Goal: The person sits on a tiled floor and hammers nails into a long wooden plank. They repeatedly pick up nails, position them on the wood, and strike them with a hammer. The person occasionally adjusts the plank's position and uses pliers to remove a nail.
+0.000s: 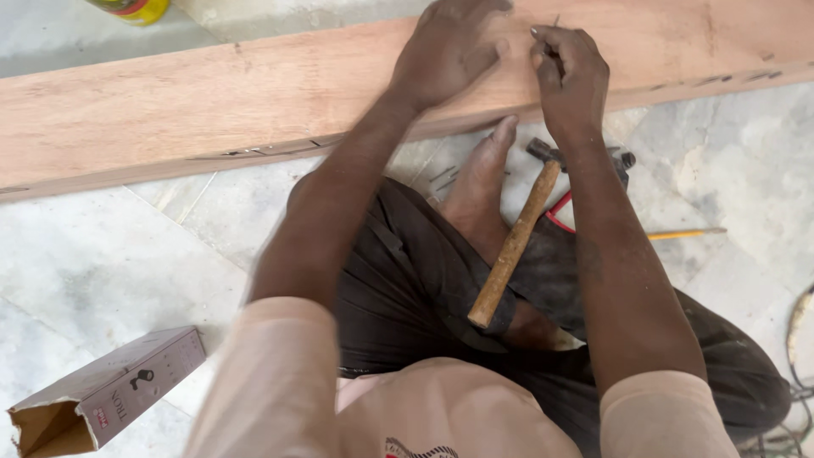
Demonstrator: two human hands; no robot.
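Open cardboard box (106, 394); hammer (515, 242); pencil (687, 233)

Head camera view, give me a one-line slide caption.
Seated on a stone floor, left hand steadies a wooden plank while right hand pinches a nail; hammer rests nearby.

Pale grey marble floor (102, 254) in soft, even daylight.

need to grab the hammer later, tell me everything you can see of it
The hammer has a worn, light brown wooden handle and a dark metal head. It lies slanted across the seated person's lap, its butt end toward the body and its head up near the bare foot, on the pale stone floor beside the wooden board. Neither hand holds it; the right forearm crosses over part of the head.
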